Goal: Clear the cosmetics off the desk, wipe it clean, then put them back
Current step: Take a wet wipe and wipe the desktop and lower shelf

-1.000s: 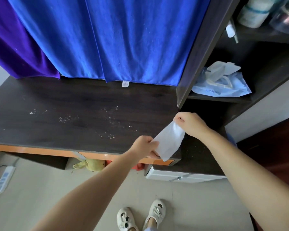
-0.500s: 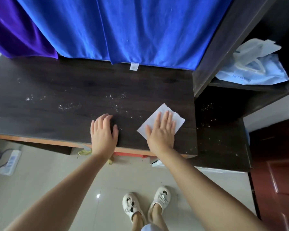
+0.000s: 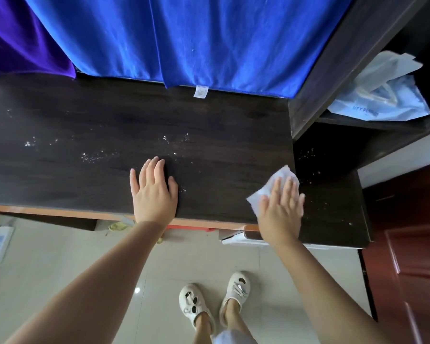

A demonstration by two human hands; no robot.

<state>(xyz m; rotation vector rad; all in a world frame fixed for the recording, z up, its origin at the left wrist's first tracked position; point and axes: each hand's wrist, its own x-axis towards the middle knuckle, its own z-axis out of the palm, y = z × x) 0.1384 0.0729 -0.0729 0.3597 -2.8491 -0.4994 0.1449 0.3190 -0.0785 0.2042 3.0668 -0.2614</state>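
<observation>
The right hand (image 3: 281,207) lies flat with its fingers straight. It presses down on a white wipe (image 3: 273,184). It does not curl around the wipe. The wipe sits under the palm and fingers, and its edges poke out to the left and past the fingertips. Hand and wipe are at the right end of the dark desk (image 3: 109,125), close to the front edge. The left hand (image 3: 154,192) is well apart to the left, flat on the desk, holding nothing. White crumbs (image 3: 94,156) lie just past its fingertips.
</observation>
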